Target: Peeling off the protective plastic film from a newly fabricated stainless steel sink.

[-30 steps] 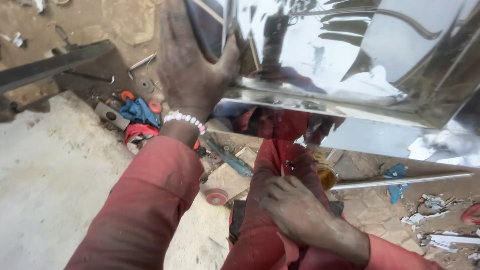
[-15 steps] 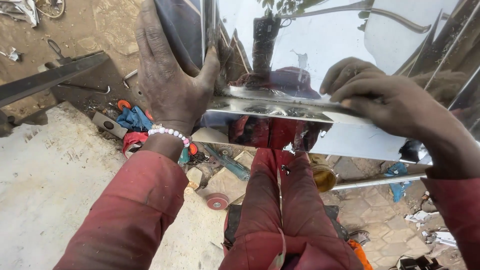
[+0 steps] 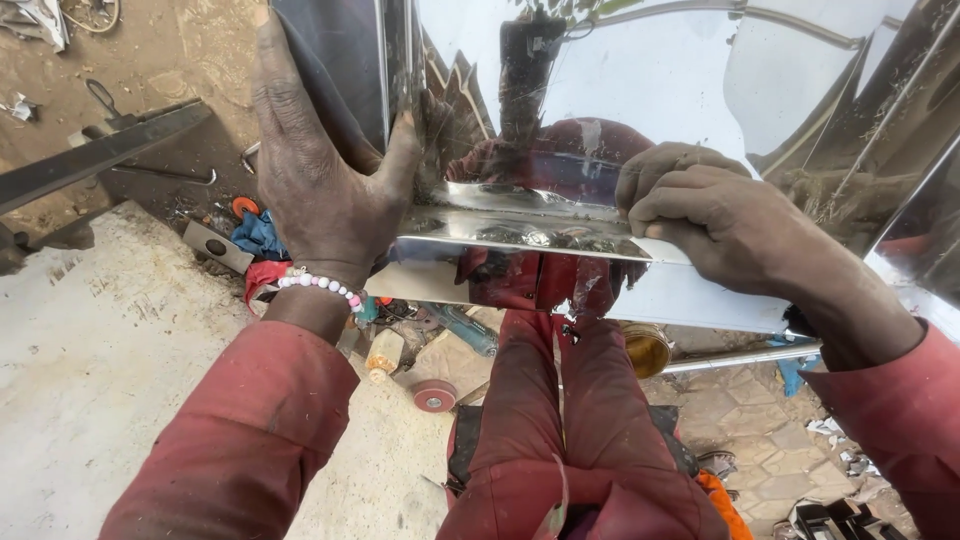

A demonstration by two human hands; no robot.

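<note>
Left hand [image 3: 320, 190] with bead bracelet [image 3: 322, 287], fingers spread flat against left side of mirror-polished metal sheet [image 3: 640, 90], sheet standing upright in the middle, right hand [image 3: 715, 220] clamped over its folded lower edge at right

The metal sheet [image 3: 640, 150] stands upright ahead of the person, its folded ledge [image 3: 520, 232] running across between the two hands. The left hand [image 3: 320, 180] lies flat against the sheet's left edge; the right hand [image 3: 720, 220] rests on the ledge, to the right. Below the ledge are the person's legs [image 3: 560, 420]. On the floor [image 3: 120, 360] under the left wrist lie a cloth [image 3: 258, 236], a small bottle [image 3: 383, 353] and a disc [image 3: 434, 396]. A metal bar [image 3: 95, 160] lies far left, a rod [image 3: 740, 357] lower right.
</note>
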